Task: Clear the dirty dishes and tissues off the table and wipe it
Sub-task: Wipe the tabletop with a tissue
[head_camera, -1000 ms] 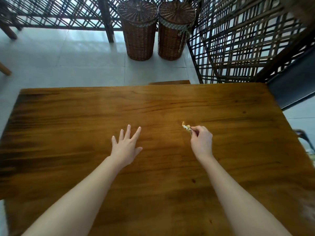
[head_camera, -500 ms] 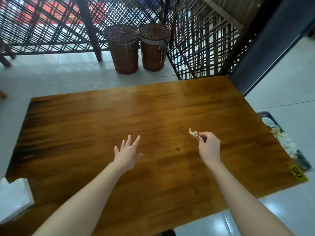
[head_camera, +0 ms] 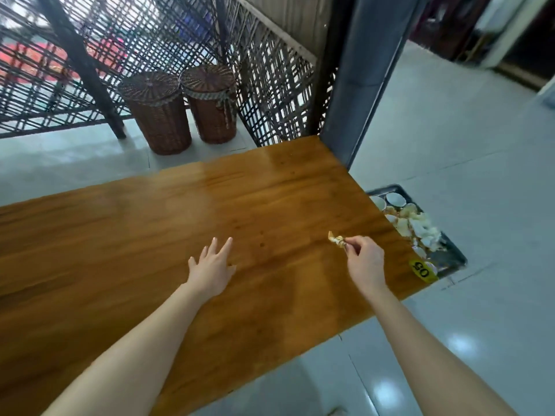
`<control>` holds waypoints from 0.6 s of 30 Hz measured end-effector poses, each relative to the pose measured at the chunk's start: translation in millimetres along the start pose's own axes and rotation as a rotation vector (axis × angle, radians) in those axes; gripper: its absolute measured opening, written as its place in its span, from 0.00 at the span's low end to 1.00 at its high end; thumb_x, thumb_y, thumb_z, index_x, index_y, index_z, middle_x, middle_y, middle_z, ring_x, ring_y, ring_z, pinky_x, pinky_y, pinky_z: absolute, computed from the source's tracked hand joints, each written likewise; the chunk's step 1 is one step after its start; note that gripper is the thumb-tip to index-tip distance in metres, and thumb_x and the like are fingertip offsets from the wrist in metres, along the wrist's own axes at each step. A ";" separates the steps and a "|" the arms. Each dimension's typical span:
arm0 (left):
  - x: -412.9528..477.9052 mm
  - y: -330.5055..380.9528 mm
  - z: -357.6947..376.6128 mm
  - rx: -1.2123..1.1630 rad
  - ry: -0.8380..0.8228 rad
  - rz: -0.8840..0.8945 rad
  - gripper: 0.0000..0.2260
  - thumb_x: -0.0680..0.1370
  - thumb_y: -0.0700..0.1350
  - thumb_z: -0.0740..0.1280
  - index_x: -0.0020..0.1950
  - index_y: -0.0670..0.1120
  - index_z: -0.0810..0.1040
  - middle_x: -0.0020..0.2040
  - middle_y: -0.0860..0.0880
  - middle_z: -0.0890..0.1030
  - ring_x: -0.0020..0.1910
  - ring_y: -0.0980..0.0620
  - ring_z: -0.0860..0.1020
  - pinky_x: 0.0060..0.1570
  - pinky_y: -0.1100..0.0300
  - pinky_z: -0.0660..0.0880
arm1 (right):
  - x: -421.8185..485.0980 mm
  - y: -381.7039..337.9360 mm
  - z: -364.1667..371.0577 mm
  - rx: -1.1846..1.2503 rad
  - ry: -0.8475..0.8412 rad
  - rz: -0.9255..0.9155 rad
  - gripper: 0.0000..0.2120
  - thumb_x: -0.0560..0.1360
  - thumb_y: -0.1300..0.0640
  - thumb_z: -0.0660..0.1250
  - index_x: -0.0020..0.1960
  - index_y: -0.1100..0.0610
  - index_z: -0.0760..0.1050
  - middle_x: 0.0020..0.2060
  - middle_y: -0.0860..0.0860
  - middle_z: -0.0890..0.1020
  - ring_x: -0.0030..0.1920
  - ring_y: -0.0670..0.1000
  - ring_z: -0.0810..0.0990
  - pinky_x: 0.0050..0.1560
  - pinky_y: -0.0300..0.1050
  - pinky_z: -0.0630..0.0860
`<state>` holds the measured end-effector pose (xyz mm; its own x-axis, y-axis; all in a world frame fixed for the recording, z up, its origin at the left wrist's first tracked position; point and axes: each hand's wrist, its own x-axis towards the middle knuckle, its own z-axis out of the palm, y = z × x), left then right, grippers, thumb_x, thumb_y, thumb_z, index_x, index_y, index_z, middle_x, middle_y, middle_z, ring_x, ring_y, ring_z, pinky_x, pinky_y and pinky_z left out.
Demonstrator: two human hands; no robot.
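A: Table [head_camera: 150, 250] looks bare. Left hand [head_camera: 211, 270] hovers over its middle, fingers spread, holding nothing.

B: Right hand [head_camera: 365, 261]?

A: Pinched on a crumpled scrap [head_camera: 336, 240], probably tissue, lifted just clear of the wood.

B: Destination?

A: Likely the tray [head_camera: 450, 256] of dishes on the floor, past the table's right edge. Right hand is nearer; tray's long axis runs alongside that edge.

Pale tiled floor [head_camera: 450, 163] is reflecting light at lower right. Dark lattice screens [head_camera: 90, 55] are filling the upper left; two lidded wicker baskets [head_camera: 180, 112] are standing before them. A grey pillar [head_camera: 360, 70] is rising at upper centre.
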<state>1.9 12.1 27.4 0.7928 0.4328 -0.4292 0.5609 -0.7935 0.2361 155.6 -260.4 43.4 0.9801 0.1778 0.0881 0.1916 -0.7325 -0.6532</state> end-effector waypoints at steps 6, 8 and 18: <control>10.7 139.3 24.4 -0.001 -0.007 0.090 0.30 0.82 0.53 0.56 0.78 0.57 0.42 0.79 0.46 0.42 0.77 0.41 0.46 0.72 0.38 0.48 | 38.1 102.2 -95.5 -0.036 0.037 0.005 0.08 0.77 0.65 0.64 0.53 0.61 0.80 0.47 0.54 0.81 0.46 0.50 0.76 0.48 0.42 0.72; 14.7 180.5 31.4 0.005 0.009 0.118 0.29 0.82 0.54 0.57 0.78 0.57 0.43 0.79 0.46 0.43 0.77 0.41 0.47 0.72 0.38 0.48 | 49.3 131.8 -121.3 -0.027 0.047 0.013 0.09 0.76 0.66 0.64 0.53 0.61 0.81 0.46 0.55 0.82 0.44 0.48 0.76 0.46 0.42 0.71; 55.2 313.1 47.1 0.006 -0.035 0.197 0.29 0.82 0.54 0.56 0.78 0.56 0.44 0.79 0.46 0.44 0.78 0.42 0.47 0.72 0.39 0.48 | 99.4 226.1 -172.1 0.017 0.058 0.137 0.10 0.76 0.67 0.63 0.51 0.62 0.82 0.48 0.56 0.82 0.45 0.50 0.76 0.47 0.39 0.67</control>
<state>210.1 -232.7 36.5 0.8783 0.2540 -0.4051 0.3943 -0.8641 0.3130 305.2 -521.4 33.9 0.9984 0.0387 0.0402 0.0556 -0.7361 -0.6746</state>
